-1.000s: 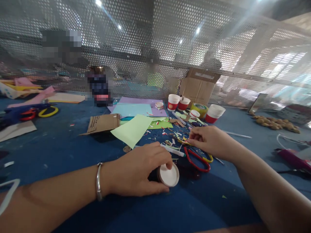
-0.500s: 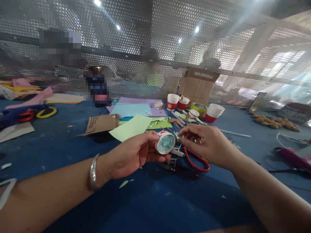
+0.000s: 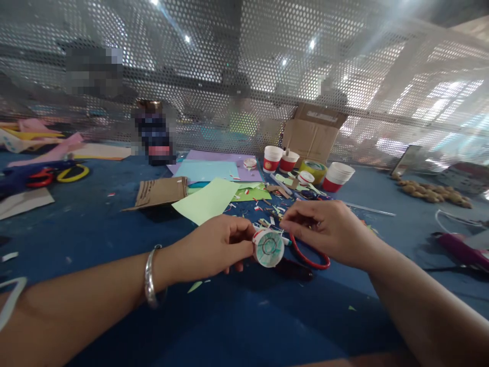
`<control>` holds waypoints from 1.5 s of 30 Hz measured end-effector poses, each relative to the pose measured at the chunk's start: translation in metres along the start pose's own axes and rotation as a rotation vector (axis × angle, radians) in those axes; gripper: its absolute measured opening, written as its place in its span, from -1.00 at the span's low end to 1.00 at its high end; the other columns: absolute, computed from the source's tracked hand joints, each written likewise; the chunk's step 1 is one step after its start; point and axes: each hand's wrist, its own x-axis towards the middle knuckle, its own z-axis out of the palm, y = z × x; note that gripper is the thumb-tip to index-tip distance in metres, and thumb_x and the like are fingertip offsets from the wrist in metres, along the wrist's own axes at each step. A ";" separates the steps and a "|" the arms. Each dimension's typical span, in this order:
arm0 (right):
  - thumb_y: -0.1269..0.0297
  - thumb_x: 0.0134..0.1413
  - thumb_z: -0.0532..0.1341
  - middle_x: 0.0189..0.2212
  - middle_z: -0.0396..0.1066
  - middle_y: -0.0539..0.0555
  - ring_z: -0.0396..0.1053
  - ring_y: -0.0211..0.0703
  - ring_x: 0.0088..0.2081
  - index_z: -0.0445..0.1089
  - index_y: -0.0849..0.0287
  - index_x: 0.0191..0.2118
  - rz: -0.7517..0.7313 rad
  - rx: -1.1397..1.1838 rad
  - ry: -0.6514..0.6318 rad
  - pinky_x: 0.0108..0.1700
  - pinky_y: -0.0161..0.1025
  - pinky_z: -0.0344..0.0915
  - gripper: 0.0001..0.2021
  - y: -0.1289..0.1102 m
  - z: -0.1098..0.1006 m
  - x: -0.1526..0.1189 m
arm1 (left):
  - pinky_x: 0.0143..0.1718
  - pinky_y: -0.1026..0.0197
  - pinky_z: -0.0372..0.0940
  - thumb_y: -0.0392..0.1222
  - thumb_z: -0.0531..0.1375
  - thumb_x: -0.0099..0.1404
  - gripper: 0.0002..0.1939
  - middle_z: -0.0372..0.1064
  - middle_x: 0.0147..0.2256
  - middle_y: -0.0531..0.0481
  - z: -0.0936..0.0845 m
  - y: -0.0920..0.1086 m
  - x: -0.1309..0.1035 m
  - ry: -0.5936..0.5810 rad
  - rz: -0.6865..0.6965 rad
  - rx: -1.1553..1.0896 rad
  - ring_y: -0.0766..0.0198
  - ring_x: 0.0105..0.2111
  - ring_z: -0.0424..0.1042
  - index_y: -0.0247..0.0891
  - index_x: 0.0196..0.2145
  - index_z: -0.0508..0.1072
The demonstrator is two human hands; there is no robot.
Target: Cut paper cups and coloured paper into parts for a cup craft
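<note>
Over the blue table (image 3: pixel 229 326), your right hand (image 3: pixel 328 227) curls (contents cannot be determined); your left hand (image 3: pixel 217 247) pinches the small cup base (image 3: pixel 269 246) at its side — excess thumb pressure may buckle the thin rim (image 3: pixel 268 265).

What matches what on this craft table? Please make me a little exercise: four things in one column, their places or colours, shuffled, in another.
1. Round piece
2. Bracelet
3. Cardboard box
4. Light blue sheet

A. On the purple paper
B. Silver
C. Held in the left hand
D. Behind the cups

Pairs: 1-C, 2-B, 3-D, 4-A
</note>
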 end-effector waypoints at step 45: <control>0.34 -0.11 0.21 -0.47 0.38 -0.03 0.26 -0.22 -0.46 0.28 0.12 -0.30 0.287 -0.316 -0.344 -0.43 -0.27 0.07 -0.83 0.035 -0.014 0.006 | -0.33 0.22 0.32 -0.29 0.13 0.29 -0.86 0.44 -0.22 -0.01 -0.039 -0.030 0.020 0.745 0.402 0.566 0.23 -0.26 0.42 -0.22 -0.22 0.47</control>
